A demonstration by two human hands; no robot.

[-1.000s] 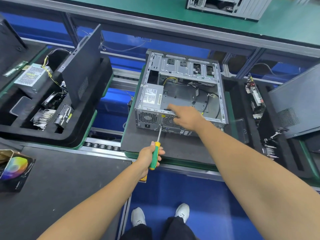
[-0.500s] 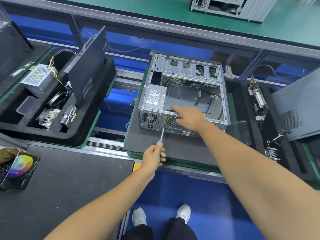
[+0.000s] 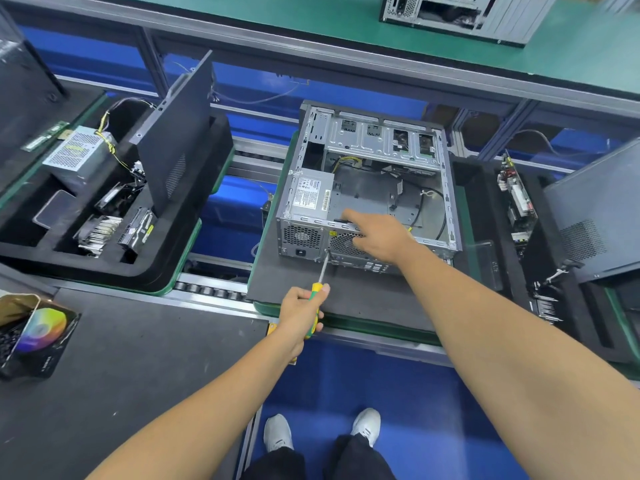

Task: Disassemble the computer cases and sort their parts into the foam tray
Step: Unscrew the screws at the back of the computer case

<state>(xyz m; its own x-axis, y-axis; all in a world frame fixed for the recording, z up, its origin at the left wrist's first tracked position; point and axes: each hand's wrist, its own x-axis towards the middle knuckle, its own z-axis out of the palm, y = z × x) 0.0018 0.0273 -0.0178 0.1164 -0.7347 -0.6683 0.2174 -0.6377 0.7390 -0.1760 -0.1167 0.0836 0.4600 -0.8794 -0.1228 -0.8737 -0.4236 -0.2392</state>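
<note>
My left hand (image 3: pixel 300 313) grips the screwdriver (image 3: pixel 317 299), right hand (image 3: pixel 375 235) splayed bracing the case (image 3: pixel 367 188); an angled tip could slip off the screw.

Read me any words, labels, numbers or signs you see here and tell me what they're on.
None can be read.
Power supply label in the open computer case: print too small.
Yellow sticker on the case's rear: blurred.
Colour-wheel box: small print on its side, illegible.
</note>
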